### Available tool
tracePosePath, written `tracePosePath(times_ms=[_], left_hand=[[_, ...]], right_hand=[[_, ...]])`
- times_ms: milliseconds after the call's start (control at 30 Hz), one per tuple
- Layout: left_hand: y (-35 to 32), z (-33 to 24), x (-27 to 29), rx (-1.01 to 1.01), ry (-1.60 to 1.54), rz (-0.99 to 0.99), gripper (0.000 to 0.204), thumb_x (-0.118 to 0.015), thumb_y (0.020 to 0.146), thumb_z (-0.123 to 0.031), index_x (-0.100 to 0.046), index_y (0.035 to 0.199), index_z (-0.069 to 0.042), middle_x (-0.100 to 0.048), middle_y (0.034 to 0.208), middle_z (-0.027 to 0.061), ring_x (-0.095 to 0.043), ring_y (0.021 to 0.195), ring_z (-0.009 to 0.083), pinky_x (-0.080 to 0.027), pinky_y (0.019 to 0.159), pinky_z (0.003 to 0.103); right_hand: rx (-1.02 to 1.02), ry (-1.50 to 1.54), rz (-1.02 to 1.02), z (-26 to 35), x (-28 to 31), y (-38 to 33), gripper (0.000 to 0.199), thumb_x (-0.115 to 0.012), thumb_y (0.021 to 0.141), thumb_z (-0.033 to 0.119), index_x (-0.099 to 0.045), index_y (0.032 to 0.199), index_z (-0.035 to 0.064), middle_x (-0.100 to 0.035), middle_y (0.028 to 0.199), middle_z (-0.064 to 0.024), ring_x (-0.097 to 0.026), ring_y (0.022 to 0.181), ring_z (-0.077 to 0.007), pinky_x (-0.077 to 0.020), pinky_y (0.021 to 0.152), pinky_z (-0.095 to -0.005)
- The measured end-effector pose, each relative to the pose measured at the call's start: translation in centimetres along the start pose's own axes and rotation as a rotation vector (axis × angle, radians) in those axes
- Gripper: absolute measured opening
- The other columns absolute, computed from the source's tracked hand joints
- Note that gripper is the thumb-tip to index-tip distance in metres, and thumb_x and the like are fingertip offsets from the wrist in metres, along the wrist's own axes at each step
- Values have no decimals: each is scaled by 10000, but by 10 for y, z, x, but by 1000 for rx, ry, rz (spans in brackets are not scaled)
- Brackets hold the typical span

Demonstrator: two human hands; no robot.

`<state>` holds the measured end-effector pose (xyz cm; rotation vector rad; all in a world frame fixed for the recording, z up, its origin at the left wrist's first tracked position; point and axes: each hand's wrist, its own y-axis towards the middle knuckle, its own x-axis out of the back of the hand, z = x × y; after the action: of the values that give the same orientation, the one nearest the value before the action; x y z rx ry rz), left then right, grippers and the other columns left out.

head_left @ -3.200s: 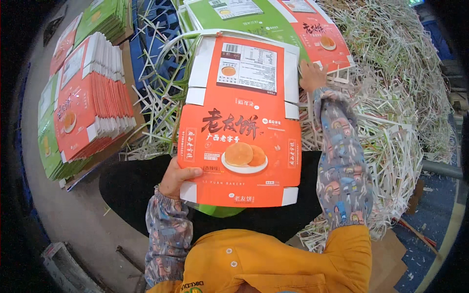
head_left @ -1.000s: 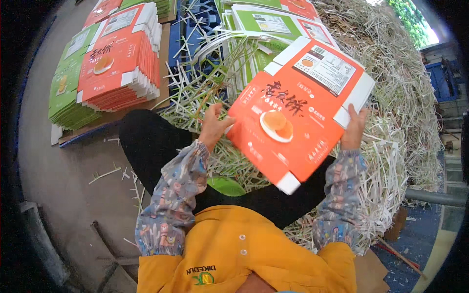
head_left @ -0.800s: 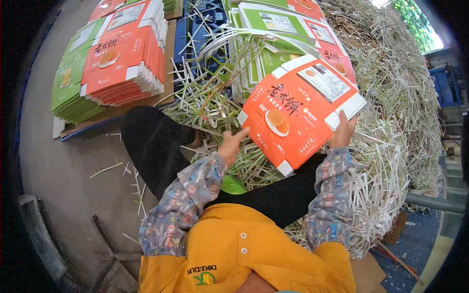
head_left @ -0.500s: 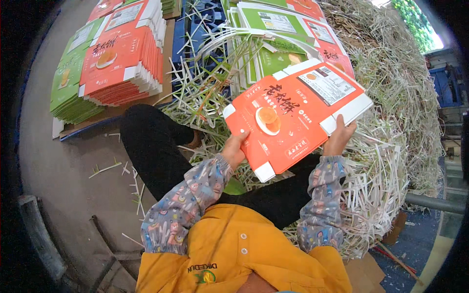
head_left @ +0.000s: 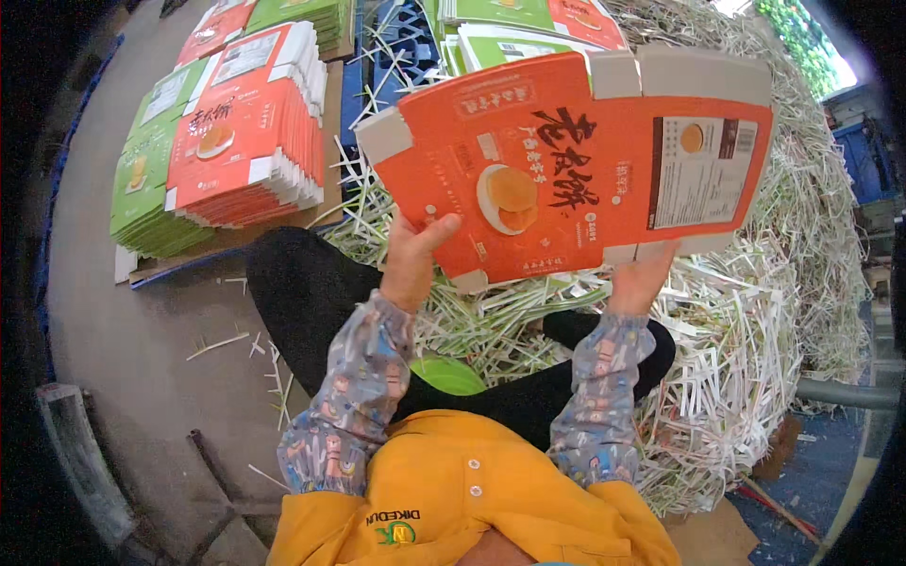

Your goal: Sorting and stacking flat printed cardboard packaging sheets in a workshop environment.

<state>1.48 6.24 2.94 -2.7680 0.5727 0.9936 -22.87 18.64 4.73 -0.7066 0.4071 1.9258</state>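
Between my two hands I hold up an orange-red flat carton blank (head_left: 434, 170), printed with a round pastry picture and a white label panel, with plain white flaps at its ends. My left hand (head_left: 415, 253) grips its lower left edge, thumb on the printed face and fingers behind. My right hand (head_left: 642, 281) holds the lower edge right of the middle; its fingertips are partly hidden by the card. Behind the blank, green carton blanks (head_left: 510, 47) lie stacked, partly covered by it.
At the left, orange-red blanks (head_left: 219, 141) and green blanks (head_left: 151, 179) stand in piles on a board over a blue pallet (head_left: 396, 38). Shredded paper strips (head_left: 727, 349) heap at the right and around my bent legs (head_left: 302, 302). Loose strips lie on the grey floor (head_left: 189, 302).
Both hands have raised the carton blank, which has turned more level and more upright toward me. It covers more of the stacks behind it.
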Motion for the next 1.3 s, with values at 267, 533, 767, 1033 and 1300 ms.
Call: tracePosePath(times_ms=[267,533,767,1033,1300], left_hand=[[-5,-10,-5,-71,9,-83,406,-598,735,-10,-430,1103,-34,-545,1019,46,-519,937,137,-420,809,278],[-11,-9,34,-66,-142,-197,454,-533,708,83,-409,1131,-25,-541,1032,56,-542,901,141,-430,802,282],[-8,-92,62,-351,32,-296,389,-549,761,7,-425,1124,-57,-545,1029,29,-529,908,129,-429,772,263],[17,-180,105,-711,183,-557,340,-534,803,-50,-424,1124,-50,-522,1036,60,-522,883,148,-448,729,262],[102,-220,194,-841,-83,-607,334,-572,778,-58,-436,1082,-32,-521,1019,72,-526,885,171,-454,730,297]], right_hand=[[-37,-151,-51,-30,23,12,431,-399,894,281,-291,1267,93,-344,1277,-60,-357,1156,-229,-275,990,-413],[-81,-166,-115,-38,-18,-1,510,-446,857,385,-328,1250,82,-438,1209,-78,-444,1084,-241,-373,909,-399],[-157,-96,151,-61,-129,-22,478,-384,891,355,-327,1248,43,-408,1247,-79,-415,1116,-220,-314,962,-373],[62,-165,889,-49,-300,-39,302,-438,880,245,-430,1102,40,-498,1072,-77,-523,938,-210,-435,816,-335],[-187,-577,811,-122,-244,-80,227,-506,847,232,-529,921,18,-568,722,-59,-556,649,-126,-465,611,-249]])
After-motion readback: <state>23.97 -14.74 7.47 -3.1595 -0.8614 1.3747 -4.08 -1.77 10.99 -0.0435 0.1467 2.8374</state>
